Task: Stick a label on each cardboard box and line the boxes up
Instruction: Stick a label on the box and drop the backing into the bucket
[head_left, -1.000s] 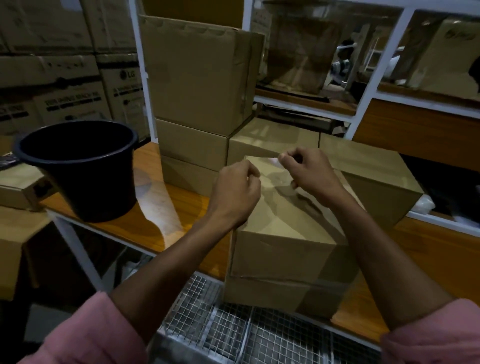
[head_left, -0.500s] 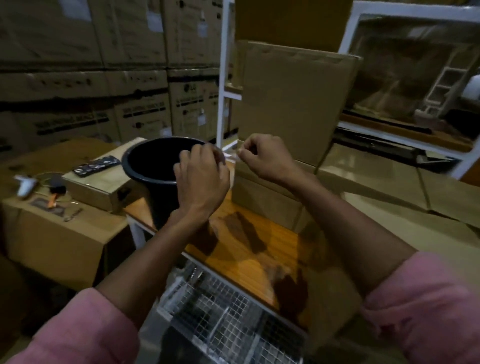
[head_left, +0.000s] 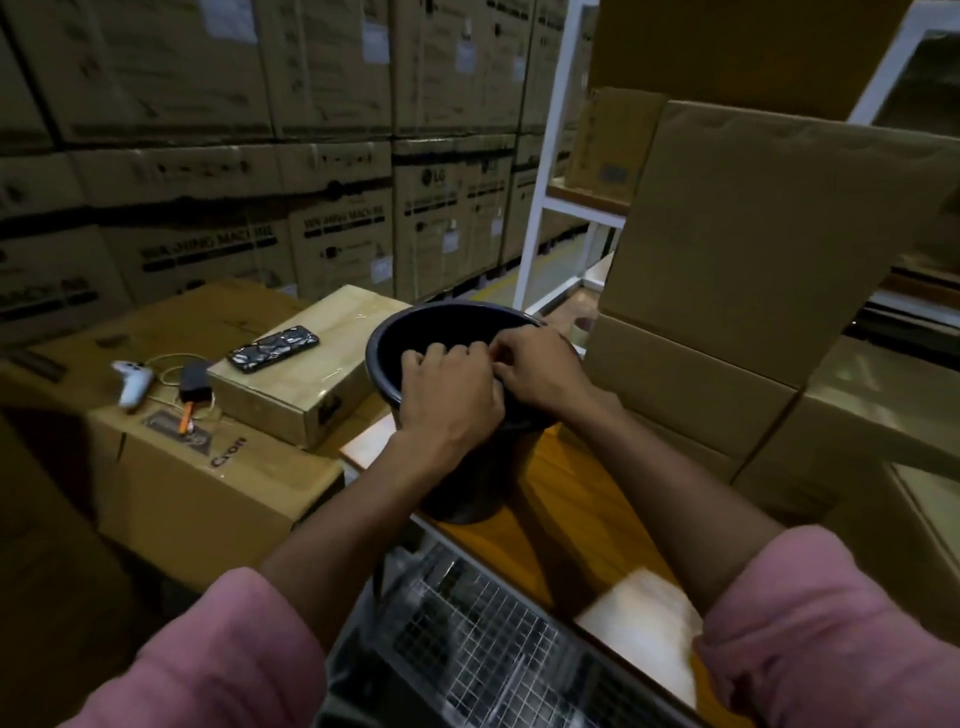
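Note:
My left hand (head_left: 447, 395) and my right hand (head_left: 540, 374) meet over the near rim of a black bucket (head_left: 379, 343), fingers curled and fingertips pressed together. Whatever small piece they pinch is hidden between the fingers. The bucket stands on the left end of a wooden table (head_left: 561, 509). Plain cardboard boxes are stacked to the right of the bucket: a tall one (head_left: 753, 249) on top of a flatter one (head_left: 685, 384). More box tops run off to the far right (head_left: 878, 410). No label is visible on any of these boxes.
A wire mesh rack (head_left: 467, 623) lies below the table's front edge. Left of the table, a large carton (head_left: 197, 483) carries a smaller box (head_left: 296, 384) with a phone (head_left: 274, 348) on it, plus a white controller (head_left: 132, 382) and cables. Washing-machine cartons (head_left: 260, 156) wall the back; a white shelf post (head_left: 545, 156) rises behind the bucket.
My view swung left, away from the box I was working on. Both hands travelled from that box's top to the black bucket, pinching a small pale strip on the way, and have dropped to its rim.

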